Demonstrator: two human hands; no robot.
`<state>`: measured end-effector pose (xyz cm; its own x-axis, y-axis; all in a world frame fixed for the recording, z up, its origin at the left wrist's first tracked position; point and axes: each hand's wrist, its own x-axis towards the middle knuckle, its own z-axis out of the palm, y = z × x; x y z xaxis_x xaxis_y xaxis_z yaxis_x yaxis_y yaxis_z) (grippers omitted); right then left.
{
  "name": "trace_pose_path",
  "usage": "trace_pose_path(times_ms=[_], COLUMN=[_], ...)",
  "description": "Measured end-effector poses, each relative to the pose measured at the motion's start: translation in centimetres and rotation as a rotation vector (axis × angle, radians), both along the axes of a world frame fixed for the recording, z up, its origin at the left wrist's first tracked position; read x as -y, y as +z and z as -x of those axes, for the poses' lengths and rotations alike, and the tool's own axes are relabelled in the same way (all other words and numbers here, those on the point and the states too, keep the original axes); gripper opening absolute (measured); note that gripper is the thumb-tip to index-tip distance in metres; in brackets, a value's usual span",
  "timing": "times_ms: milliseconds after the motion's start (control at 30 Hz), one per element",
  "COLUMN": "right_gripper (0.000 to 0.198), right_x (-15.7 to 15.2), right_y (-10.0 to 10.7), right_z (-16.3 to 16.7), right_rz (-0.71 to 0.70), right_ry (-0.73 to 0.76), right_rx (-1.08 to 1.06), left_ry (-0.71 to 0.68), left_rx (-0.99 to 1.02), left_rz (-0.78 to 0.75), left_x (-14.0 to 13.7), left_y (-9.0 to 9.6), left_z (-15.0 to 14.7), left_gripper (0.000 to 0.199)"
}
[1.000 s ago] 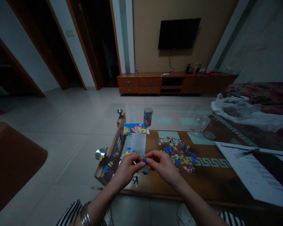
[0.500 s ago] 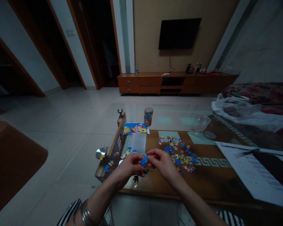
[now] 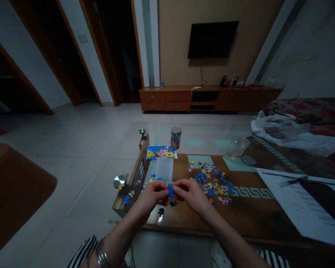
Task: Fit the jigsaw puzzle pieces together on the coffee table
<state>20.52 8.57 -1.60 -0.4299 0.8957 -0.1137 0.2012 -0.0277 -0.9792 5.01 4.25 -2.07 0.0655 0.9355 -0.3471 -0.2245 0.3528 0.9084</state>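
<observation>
My left hand (image 3: 152, 195) and my right hand (image 3: 191, 193) meet above the near left part of the glass coffee table (image 3: 248, 212). Both pinch small blue puzzle pieces (image 3: 170, 191) between their fingertips. One dark blue piece (image 3: 172, 203) lies on the glass just below my fingers. A loose pile of blue, pink and yellow puzzle pieces (image 3: 210, 180) is spread to the right of my right hand. A few more pieces (image 3: 131, 191) lie by the table's left edge. The colourful picture card (image 3: 159, 152) rests beyond my hands.
A small lidded tin (image 3: 175, 138) stands behind the card. A clear jar (image 3: 236, 147) lies on its side with its lid (image 3: 248, 160) beside it. Printed paper (image 3: 298, 197) and a plastic bag (image 3: 293, 134) cover the right. TV and cabinet stand at the far wall.
My hands shifted slightly while keeping the blue pieces between the fingertips, lifting them a little and then lowering them again. Nothing else on the table moved.
</observation>
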Motion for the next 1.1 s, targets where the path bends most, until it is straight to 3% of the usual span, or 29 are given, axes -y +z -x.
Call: trace_pose_path(times_ms=[667, 1100], right_gripper=[0.007, 0.011], right_x=[0.3, 0.5], right_y=[-1.1, -0.7], right_z=[0.7, 0.9], right_rz=[-0.045, -0.060], right_ry=[0.045, 0.051], right_rx=[0.020, -0.007], left_ry=[0.021, 0.023], left_rx=[-0.163, -0.097], left_rz=[-0.151, -0.171], left_x=[-0.2, -0.1], left_y=[-0.1, -0.2], left_z=[0.1, -0.2], left_gripper=[0.024, 0.032])
